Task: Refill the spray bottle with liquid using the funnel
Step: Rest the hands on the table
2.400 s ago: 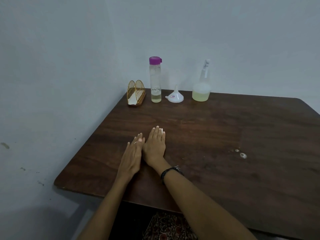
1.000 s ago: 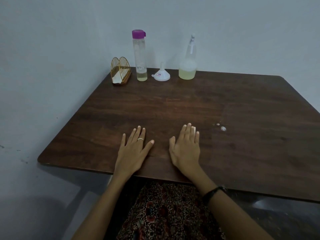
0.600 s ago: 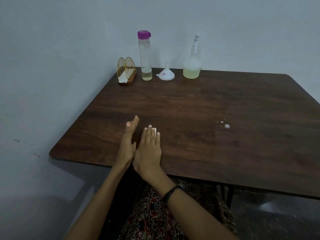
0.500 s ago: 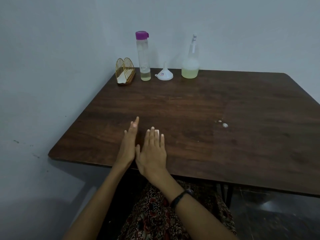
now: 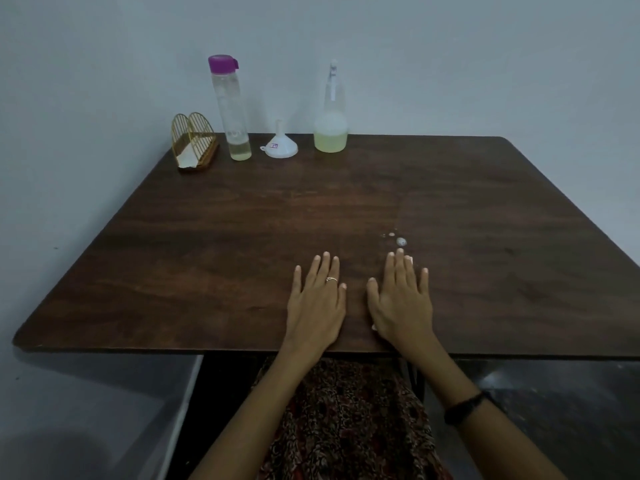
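Two hands: L hand [image 5: 317, 303] & R hand [image 5: 401, 299] lying flat, fingers straight, holding nothing, on desk [image 5: 242, 237] near edge.
Far edge: spray bottle [image 5: 330, 133], funnel [image 5: 281, 147] standing apart.

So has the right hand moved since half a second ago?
Yes. The right hand slid rightward, toward the white spots on the table; before, it lay well left of them, against the left hand.

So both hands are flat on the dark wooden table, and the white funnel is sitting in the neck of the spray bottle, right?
Not quite. In the head view the white plastic funnel stands upside down on the dark wooden table, between the purple-capped clear bottle and the clear spray bottle. Left hand and right hand do lie flat.
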The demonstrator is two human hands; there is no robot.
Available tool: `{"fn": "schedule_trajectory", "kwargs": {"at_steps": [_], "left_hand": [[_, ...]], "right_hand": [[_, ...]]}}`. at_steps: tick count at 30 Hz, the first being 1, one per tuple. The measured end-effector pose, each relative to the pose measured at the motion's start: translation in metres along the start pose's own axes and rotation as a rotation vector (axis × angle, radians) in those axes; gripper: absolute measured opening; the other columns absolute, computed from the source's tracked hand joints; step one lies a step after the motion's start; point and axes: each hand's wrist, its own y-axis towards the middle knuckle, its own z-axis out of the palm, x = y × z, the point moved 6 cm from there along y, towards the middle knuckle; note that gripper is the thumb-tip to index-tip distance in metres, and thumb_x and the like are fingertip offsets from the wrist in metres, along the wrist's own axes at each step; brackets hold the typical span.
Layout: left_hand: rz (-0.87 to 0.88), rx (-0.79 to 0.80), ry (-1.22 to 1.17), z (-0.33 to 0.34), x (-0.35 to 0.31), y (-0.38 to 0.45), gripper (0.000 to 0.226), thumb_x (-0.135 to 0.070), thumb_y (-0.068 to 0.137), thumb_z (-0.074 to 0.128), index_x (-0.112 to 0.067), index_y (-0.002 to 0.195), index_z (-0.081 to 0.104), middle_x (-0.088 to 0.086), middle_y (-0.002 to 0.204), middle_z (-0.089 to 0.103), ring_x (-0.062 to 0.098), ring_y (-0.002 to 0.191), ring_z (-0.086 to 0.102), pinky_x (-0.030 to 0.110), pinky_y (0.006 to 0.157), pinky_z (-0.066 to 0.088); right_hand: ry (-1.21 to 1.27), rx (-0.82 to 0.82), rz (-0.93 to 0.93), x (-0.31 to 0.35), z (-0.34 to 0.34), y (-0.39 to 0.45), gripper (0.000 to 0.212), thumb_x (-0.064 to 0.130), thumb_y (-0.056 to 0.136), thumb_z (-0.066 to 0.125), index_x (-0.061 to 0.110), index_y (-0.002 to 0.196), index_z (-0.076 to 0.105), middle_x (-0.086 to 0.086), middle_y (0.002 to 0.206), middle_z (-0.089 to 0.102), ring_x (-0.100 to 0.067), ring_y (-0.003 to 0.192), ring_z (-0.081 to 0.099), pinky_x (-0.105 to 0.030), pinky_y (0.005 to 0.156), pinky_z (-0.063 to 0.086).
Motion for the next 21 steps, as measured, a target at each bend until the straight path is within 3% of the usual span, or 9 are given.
{"fn": "schedule_trajectory", "kwargs": {"at_steps": [2,3,8,10,13,16,21], "left_hand": [[-0.003,-0.042,0.040,-0.001,0.000,-0.002,0.058,-0.036,0.089,0.023,-0.008,0.131,0.051,0.008,0.136,0.054,0.019,0.127,0.050,0.044,0.104,0.035],[0.003,-0.053,0.044,0.000,0.000,-0.002,0.054,-0.035,0.089,0.028,-0.007,0.127,0.055,0.008,0.131,0.058,0.019,0.123,0.054,0.045,0.100,0.040],[0.031,-0.061,0.084,-0.004,-0.003,-0.003,0.052,-0.031,0.086,0.031,-0.004,0.121,0.060,0.011,0.126,0.062,0.020,0.117,0.059,0.044,0.092,0.048],[0.051,-0.068,0.120,-0.004,-0.004,-0.003,0.052,-0.031,0.085,0.032,-0.004,0.120,0.060,0.012,0.124,0.063,0.021,0.115,0.061,0.046,0.090,0.050],[0.035,-0.069,0.142,-0.001,-0.003,-0.001,0.052,-0.032,0.088,0.031,-0.005,0.123,0.058,0.011,0.128,0.060,0.020,0.119,0.058,0.046,0.094,0.048],[0.006,-0.063,0.149,0.001,-0.002,0.001,0.053,-0.035,0.089,0.030,-0.006,0.125,0.057,0.009,0.130,0.059,0.018,0.121,0.056,0.045,0.096,0.046],[-0.006,-0.071,0.157,0.002,-0.001,0.002,0.054,-0.036,0.091,0.028,-0.007,0.129,0.053,0.009,0.134,0.055,0.018,0.123,0.054,0.045,0.098,0.044]], "right_hand": [[-0.013,0.000,-0.016,-0.002,0.001,0.005,0.097,0.052,0.068,-0.016,0.003,0.149,0.006,-0.013,0.159,0.002,-0.024,0.147,0.000,-0.039,0.117,-0.007],[-0.016,0.007,-0.056,0.002,0.002,0.008,0.096,0.052,0.069,-0.015,0.003,0.149,0.005,-0.013,0.159,0.002,-0.023,0.147,-0.001,-0.038,0.117,-0.007],[-0.019,0.082,-0.396,0.036,0.008,0.028,0.092,0.049,0.070,-0.015,0.009,0.150,0.004,-0.006,0.160,0.000,-0.018,0.147,-0.003,-0.032,0.117,-0.008],[-0.010,0.085,-0.450,0.044,0.009,0.041,0.091,0.047,0.070,-0.016,0.009,0.150,0.005,-0.005,0.160,0.000,-0.016,0.147,-0.002,-0.032,0.117,-0.007],[0.011,0.079,-0.425,0.048,0.012,0.063,0.078,0.045,0.082,-0.008,0.008,0.150,0.005,-0.006,0.160,0.001,-0.018,0.147,-0.002,-0.035,0.118,-0.006],[0.032,0.083,-0.360,0.048,0.017,0.091,0.059,0.036,0.100,0.016,0.007,0.150,0.006,-0.008,0.160,0.002,-0.020,0.147,0.000,-0.038,0.118,-0.005],[0.017,0.053,-0.204,0.033,0.016,0.138,0.063,0.040,0.100,0.020,0.004,0.150,0.009,-0.012,0.159,0.006,-0.023,0.147,0.002,-0.043,0.117,-0.009]]}}
